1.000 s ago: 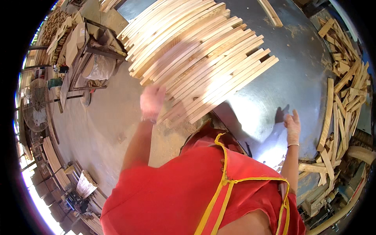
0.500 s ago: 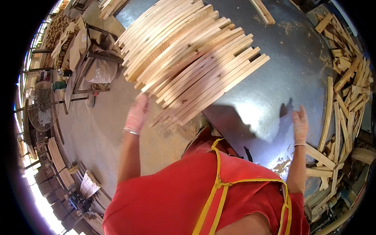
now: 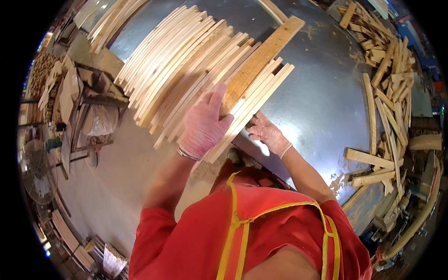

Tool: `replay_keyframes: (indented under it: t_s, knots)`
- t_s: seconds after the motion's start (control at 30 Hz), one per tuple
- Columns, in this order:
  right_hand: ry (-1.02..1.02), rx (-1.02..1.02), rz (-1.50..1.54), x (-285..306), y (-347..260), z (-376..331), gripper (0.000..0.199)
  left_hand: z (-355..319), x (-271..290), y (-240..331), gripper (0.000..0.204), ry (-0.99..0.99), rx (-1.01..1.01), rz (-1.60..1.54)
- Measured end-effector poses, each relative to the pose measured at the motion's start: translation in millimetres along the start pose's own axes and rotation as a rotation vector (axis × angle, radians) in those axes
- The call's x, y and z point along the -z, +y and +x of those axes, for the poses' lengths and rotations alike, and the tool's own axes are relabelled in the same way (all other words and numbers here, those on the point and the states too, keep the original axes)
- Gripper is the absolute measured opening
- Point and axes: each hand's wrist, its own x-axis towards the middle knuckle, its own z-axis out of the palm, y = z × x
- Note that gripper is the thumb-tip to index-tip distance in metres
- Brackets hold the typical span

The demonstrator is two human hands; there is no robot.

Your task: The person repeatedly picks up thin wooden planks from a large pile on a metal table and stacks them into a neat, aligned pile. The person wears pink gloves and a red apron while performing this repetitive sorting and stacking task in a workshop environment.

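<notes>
A row of pale wooden strips (image 3: 179, 60) stands on edge, side by side, on a grey metal table. My left hand (image 3: 203, 128), in a thin whitish glove, grips the near end of one wooden board (image 3: 266, 56) between thumb and fingers. That board is turned so its broad, browner face shows, and it rests over the neighbouring strips with its far end sticking out past them. My right hand (image 3: 269, 134), gloved too, is beside the outermost strip (image 3: 254, 114) near the table's front edge. Its fingers are apart and partly shadowed, holding nothing visible.
Offcuts (image 3: 389, 88) lie heaped along the right side of the metal table (image 3: 322, 102). Another bundle of strips (image 3: 114, 21) is at the far left, and a single strip (image 3: 273, 10) lies at the back. A cart (image 3: 79, 102) with cardboard and plastic stands on the left floor.
My left hand has moved from the strips' left ends onto one board, which is now turned broad face up. My right hand has come left from the table's right side to the outermost strip.
</notes>
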Motion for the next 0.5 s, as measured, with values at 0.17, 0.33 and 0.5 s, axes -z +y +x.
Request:
replay_keyframes:
  t_s: [0.17, 0.33, 0.5]
  knots:
    - [-0.024, 0.029, 0.322, -36.4, -22.0, -17.1, 0.094, -18.5, -49.6, -2.1, 0.087, 0.083, 0.056, -0.103]
    - [0.150, 0.068, 0.214, -49.1, -29.0, -18.2, 0.062, -14.5, -53.8, 17.7, 0.076, -0.279, -0.040, 0.012]
    - [0.336, -0.024, -0.895, -35.8, -51.9, -78.9, 0.048, 13.8, -38.9, 1.8, 0.058, 0.081, -0.669, 0.537]
